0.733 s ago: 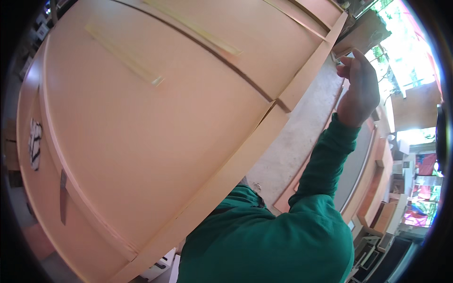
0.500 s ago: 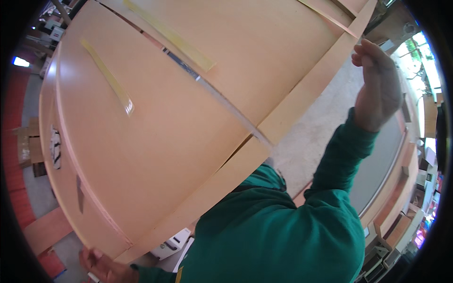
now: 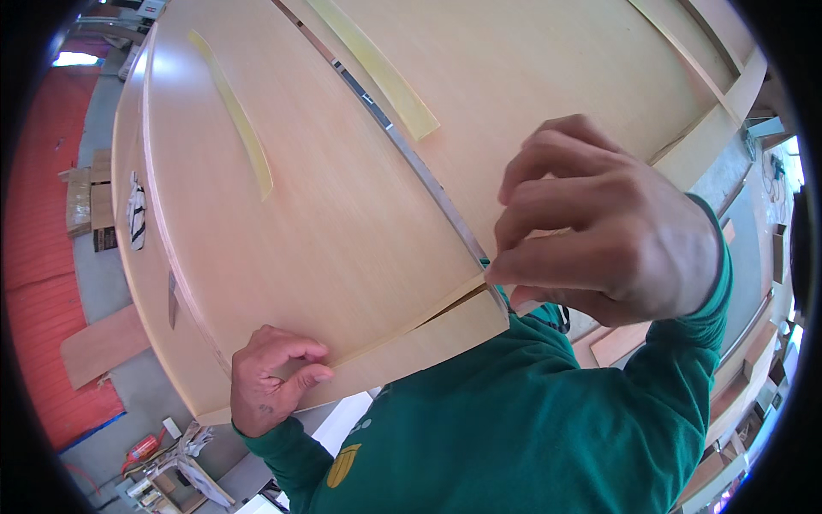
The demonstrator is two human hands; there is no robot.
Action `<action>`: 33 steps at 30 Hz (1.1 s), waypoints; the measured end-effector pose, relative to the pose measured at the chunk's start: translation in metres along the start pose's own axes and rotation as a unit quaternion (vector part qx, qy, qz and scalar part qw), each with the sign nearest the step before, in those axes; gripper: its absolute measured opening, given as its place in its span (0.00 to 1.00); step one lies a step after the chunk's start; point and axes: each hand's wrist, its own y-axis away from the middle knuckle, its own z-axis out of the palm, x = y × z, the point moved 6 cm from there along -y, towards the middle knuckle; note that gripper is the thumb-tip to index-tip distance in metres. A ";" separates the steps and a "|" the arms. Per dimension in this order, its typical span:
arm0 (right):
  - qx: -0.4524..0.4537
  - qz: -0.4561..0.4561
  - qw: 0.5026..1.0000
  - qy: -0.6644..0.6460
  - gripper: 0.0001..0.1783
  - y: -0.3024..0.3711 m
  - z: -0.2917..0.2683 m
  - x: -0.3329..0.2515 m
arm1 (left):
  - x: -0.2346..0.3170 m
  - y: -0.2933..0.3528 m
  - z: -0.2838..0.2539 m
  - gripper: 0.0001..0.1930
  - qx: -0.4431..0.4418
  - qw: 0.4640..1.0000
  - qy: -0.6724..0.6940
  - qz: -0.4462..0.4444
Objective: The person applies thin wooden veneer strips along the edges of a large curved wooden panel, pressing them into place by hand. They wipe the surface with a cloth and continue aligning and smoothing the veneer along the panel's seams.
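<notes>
A large pale wood panel (image 3: 342, 214) spreads out in front of me, with a narrow dark gap (image 3: 428, 180) running across it. Along its near edge lies a thin wood edging strip (image 3: 428, 343), which stands slightly off the panel near its right end. My left hand (image 3: 278, 377) rests over this edge at the left, fingers bent, thumb and forefinger apart, holding nothing I can see. Where the strip meets the gap, my right hand (image 3: 608, 227) is closed in a pinch. What lies between its fingertips is hidden.
Two yellowish strips (image 3: 377, 68) lie on the panel. A black-and-white cloth (image 3: 137, 214) is at its far left side. Cardboard boxes (image 3: 79, 201) and a red floor covering (image 3: 43, 274) lie beyond. Clutter with a red item (image 3: 144, 447) sits at lower left.
My right hand has come down from the upper right to the near edge by the gap, its fingers now pinched. My left hand has moved right and onto the panel's edge.
</notes>
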 end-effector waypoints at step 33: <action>-0.054 -0.169 0.932 0.317 0.15 -0.152 0.054 -0.018 | -0.031 0.012 -0.014 0.14 -0.018 0.998 -0.007 0.061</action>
